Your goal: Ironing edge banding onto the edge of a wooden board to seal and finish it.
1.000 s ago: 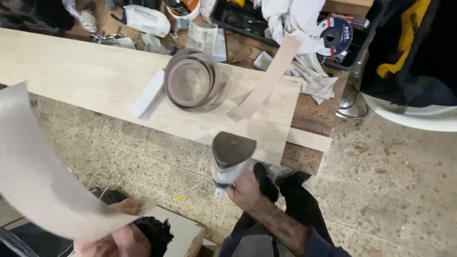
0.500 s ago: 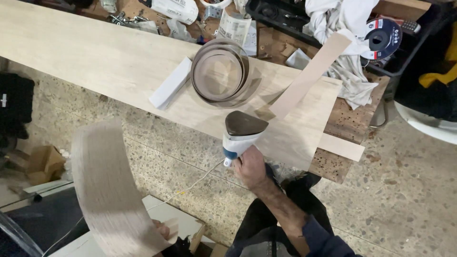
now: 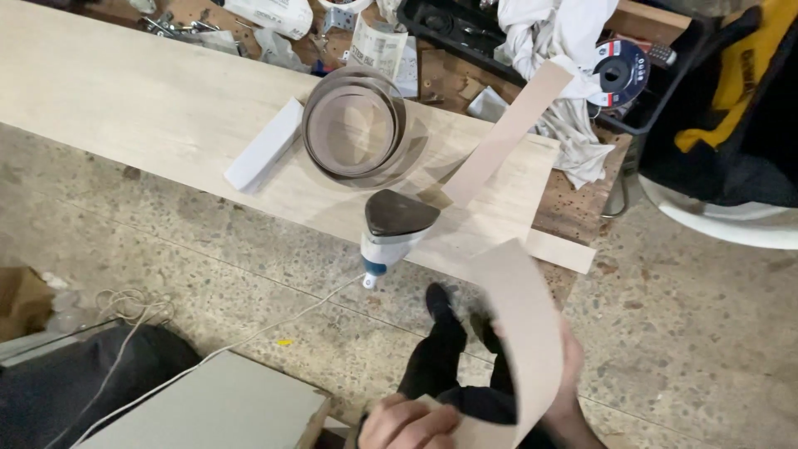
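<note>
On the table (image 3: 125,91) an iron (image 3: 392,226) stood upended. Below, the left hand (image 3: 409,422) and right hand (image 3: 565,384) gripped a curling veneer strip (image 3: 519,324); swung wide, it could likely topple the iron.

Board (image 3: 125,108): you see a long pale panel lying across the bench, running off the left edge.
Roll (image 3: 354,131): a coil of thin banding sits on the board, seen from above.
Block (image 3: 264,146): a white block lies just left of the roll.
Iron (image 3: 391,229): it rests at the board's near edge, its dark sole tilted up, its white cord (image 3: 249,337) trailing over the floor.
Loose strip (image 3: 507,133): a pale strip leans diagonally beside the iron.
Rag (image 3: 553,37): white cloth is bunched at the bench's back.
Disc (image 3: 619,73): a dark round disc lies beside the rag.
Floor (image 3: 706,333): speckled terrazzo.
</note>
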